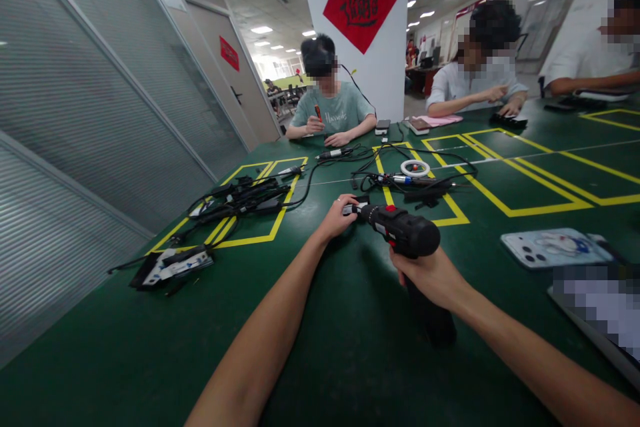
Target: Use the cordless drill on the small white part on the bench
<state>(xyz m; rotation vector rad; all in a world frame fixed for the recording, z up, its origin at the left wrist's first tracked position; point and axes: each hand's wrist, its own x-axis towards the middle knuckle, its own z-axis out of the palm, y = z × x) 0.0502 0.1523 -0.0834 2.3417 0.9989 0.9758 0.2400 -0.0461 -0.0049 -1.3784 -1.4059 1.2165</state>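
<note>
My right hand (433,273) is wrapped round the grip of a black cordless drill (407,230) with red parts. The drill points forward and left, and its chuck end reaches a small black and silver part (361,201) on the green table. My left hand (340,217) has its fingers closed on that part, right at the drill's tip. Whether the bit touches the part is hidden by the fingers and chuck. A ring shows on one left finger.
Tangled black cables and adapters (245,197) lie left, inside yellow tape. Nearer left is a pile of black and white pieces (173,263). A corded tool (405,180) and a white tape roll (415,168) lie ahead. A phone (555,247) is at right. People sit opposite.
</note>
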